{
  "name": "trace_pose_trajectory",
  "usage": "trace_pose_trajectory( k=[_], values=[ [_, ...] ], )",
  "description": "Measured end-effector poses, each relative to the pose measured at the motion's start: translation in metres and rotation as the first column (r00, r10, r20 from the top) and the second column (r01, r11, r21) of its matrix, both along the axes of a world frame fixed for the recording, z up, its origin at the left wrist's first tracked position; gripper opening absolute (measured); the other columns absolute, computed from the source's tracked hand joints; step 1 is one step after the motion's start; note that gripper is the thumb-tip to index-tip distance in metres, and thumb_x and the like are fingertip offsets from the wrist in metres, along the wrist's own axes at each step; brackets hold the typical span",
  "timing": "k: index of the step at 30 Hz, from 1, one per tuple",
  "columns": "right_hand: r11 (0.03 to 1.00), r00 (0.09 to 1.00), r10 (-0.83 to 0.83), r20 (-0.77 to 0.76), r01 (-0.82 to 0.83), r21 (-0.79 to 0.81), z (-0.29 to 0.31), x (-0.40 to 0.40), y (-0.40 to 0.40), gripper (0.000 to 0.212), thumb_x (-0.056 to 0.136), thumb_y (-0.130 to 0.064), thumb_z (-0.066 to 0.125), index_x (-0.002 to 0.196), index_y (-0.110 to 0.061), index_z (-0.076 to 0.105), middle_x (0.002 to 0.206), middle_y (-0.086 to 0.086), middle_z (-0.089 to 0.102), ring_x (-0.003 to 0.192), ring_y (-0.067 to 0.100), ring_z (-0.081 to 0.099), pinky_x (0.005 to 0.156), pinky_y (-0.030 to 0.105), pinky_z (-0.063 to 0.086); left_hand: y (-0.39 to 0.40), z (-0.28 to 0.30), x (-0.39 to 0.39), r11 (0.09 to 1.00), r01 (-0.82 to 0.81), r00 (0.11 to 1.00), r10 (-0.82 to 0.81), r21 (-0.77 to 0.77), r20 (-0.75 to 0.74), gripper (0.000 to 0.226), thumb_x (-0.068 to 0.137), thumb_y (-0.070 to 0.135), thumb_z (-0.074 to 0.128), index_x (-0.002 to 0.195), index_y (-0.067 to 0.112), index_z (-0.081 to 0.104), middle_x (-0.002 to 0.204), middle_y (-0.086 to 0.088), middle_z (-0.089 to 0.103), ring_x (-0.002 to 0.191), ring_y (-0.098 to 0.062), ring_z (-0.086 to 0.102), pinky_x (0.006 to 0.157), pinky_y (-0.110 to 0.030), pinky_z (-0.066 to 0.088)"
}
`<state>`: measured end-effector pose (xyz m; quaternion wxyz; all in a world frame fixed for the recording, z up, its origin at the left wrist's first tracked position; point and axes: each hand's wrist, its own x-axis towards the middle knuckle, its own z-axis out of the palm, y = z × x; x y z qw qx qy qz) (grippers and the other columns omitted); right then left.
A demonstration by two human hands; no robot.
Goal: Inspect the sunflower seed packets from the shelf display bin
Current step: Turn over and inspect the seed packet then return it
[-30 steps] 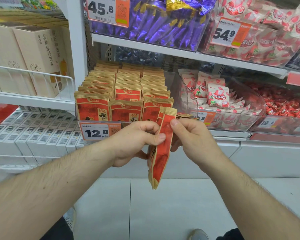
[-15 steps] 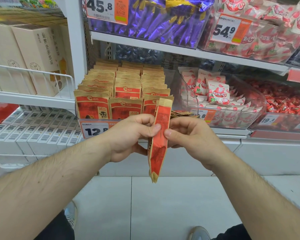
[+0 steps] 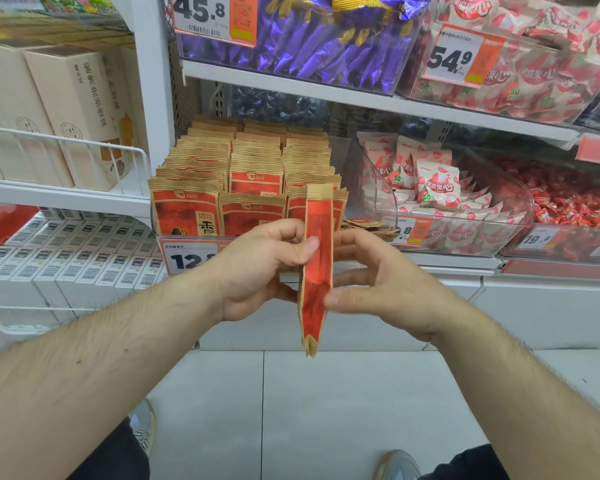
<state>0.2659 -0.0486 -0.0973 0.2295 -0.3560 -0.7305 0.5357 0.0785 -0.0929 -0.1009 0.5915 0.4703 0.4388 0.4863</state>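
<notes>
Packets in hand: small stack of red-and-tan seed packets, held edge-on to the camera, upright, top seam up, bottom corners pointing at the floor; held in front of the bin, lower than its price tag.
Left hand: grasps the stack from the left; thumb tip pressed on the near red face, fingers curled round behind.
Right hand: at the stack's right edge; fingers loosely bent, tips touching the packets' side; cannot tell if it truly pinches or only steadies.
Bin: clear display bin on the middle shelf, packed with three rows of the same packets standing upright, front faces toward the aisle; front-left packet shows a seed picture and large characters.
Tag: white price tag on the bin front, reads "12." with the rest hidden by the left hand.
Right neighbour: clear bin of pink-and-white strawberry sweets; a few loose packets lie flat between the two bins.
Far right: bin of small red wrapped sweets.
Shelf above: purple foil sticks with tag 45.8; pink sweets with tag 54.9.
Left bay: beige boxes behind a white wire rail; white barcode boxes below.
Floor: pale tiles; two shoes at the bottom edge.
</notes>
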Motion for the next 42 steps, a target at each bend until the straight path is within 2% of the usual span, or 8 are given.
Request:
trace_pose_trajectory(
  k=[6, 13, 18, 24, 28, 33, 38, 42],
  values=[
    [0.998, 0.999, 0.047, 0.013, -0.048, 0.030, -0.001, -0.005, -0.006, 0.085, 0.065, -0.010, 0.088, 0.131, -0.044, 0.047, 0.133, -0.005, 0.055, 0.095, 0.019, 0.073, 0.079, 0.037, 0.060, 0.000, 0.004, -0.003, 0.999, -0.040, 0.993, 0.039, 0.013, 0.108, 0.024, 0.075, 0.025, 0.061, 0.094, 0.010, 0.059, 0.075, -0.009, 0.063, 0.078, -0.030, 0.059, 0.074, -0.048, 0.056],
    [0.993, 0.998, 0.051, 0.034, -0.054, 0.108, 0.002, -0.002, -0.004, 0.086, 0.065, -0.004, 0.089, 0.134, -0.037, 0.049, 0.131, -0.004, 0.057, 0.085, 0.024, 0.074, 0.074, 0.035, 0.060, -0.001, 0.001, -0.006, 1.000, -0.019, 0.985, 0.017, 0.011, 0.173, 0.034, 0.073, 0.026, 0.068, 0.101, 0.011, 0.059, 0.086, -0.018, 0.058, 0.095, -0.036, 0.040, 0.079, -0.051, 0.054],
    [0.991, 0.999, 0.026, 0.021, -0.028, 0.130, 0.002, -0.001, -0.002, 0.083, 0.064, -0.005, 0.090, 0.130, -0.039, 0.052, 0.129, -0.004, 0.060, 0.080, 0.024, 0.075, 0.072, 0.038, 0.061, 0.000, 0.002, -0.007, 0.999, -0.030, 0.986, 0.025, 0.027, 0.164, 0.035, 0.074, 0.026, 0.066, 0.105, 0.012, 0.061, 0.089, -0.017, 0.066, 0.086, -0.036, 0.058, 0.090, -0.063, 0.048],
    [0.962, 0.996, -0.063, 0.062, 0.044, 0.271, -0.003, -0.003, -0.002, 0.086, 0.054, -0.032, 0.089, 0.131, -0.045, 0.051, 0.119, -0.018, 0.059, 0.080, 0.013, 0.069, 0.066, 0.024, 0.054, 0.000, 0.003, -0.007, 0.996, -0.054, 0.989, 0.043, 0.071, 0.145, 0.029, 0.078, 0.026, 0.059, 0.104, 0.013, 0.062, 0.085, -0.008, 0.072, 0.080, -0.025, 0.070, 0.079, -0.051, 0.057],
    [0.908, 0.977, -0.176, 0.118, 0.115, 0.403, -0.002, -0.005, -0.002, 0.098, 0.046, -0.052, 0.080, 0.138, -0.041, 0.048, 0.123, -0.020, 0.051, 0.088, 0.005, 0.059, 0.070, 0.021, 0.051, 0.003, 0.002, -0.008, 0.985, -0.129, 0.990, 0.121, 0.111, 0.078, 0.013, 0.090, 0.019, 0.057, 0.099, 0.010, 0.058, 0.080, -0.007, 0.073, 0.072, -0.023, 0.072, 0.060, -0.037, 0.059],
    [0.864, 0.966, -0.233, 0.113, 0.152, 0.481, -0.002, -0.009, -0.003, 0.100, 0.055, -0.036, 0.090, 0.144, -0.035, 0.044, 0.122, -0.017, 0.047, 0.096, -0.008, 0.049, 0.078, 0.016, 0.041, 0.004, 0.002, -0.007, 0.965, -0.226, 0.974, 0.219, 0.135, 0.062, 0.007, 0.096, 0.012, 0.056, 0.093, 0.005, 0.054, 0.077, -0.008, 0.073, 0.066, -0.022, 0.073, 0.049, -0.030, 0.056],
    [0.803, 0.936, -0.312, 0.166, 0.165, 0.573, 0.000, -0.014, -0.007, 0.102, 0.059, -0.043, 0.089, 0.147, -0.036, 0.037, 0.123, -0.021, 0.041, 0.107, -0.012, 0.042, 0.088, 0.002, 0.031, 0.004, 0.005, -0.008, 0.967, -0.233, 0.970, 0.224, 0.104, 0.095, 0.016, 0.098, 0.023, 0.052, 0.088, 0.010, 0.054, 0.083, -0.007, 0.075, 0.071, -0.026, 0.073, 0.055, -0.034, 0.059],
    [0.720, 0.906, -0.387, 0.172, 0.181, 0.671, -0.003, -0.021, -0.012, 0.106, 0.056, -0.051, 0.088, 0.147, -0.033, 0.035, 0.130, -0.017, 0.041, 0.116, -0.005, 0.037, 0.098, 0.015, 0.035, 0.001, 0.007, -0.007, 0.959, -0.250, 0.966, 0.238, 0.132, 0.101, 0.028, 0.079, 0.026, 0.066, 0.093, 0.006, 0.051, 0.082, -0.007, 0.075, 0.072, -0.024, 0.074, 0.059, -0.037, 0.060]
  ],
)
